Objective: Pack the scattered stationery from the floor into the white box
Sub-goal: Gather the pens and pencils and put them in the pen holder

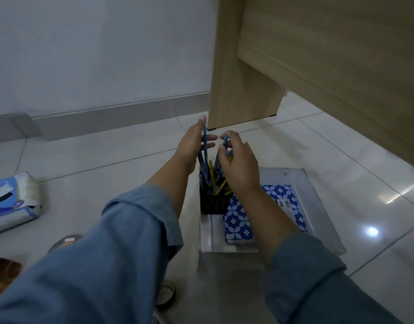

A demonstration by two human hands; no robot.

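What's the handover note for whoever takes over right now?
Left hand: holds a blue pencil, lower end in the black mesh holder.
Right hand: fingers curled on the tops of the other pencils in it.
The holder stands in the white box's far-left corner, beside a blue patterned book.
Done: holder, pencils, book in the box.
Left: settle pencils, let go; a small round item by the left sleeve is on the floor, type unclear.
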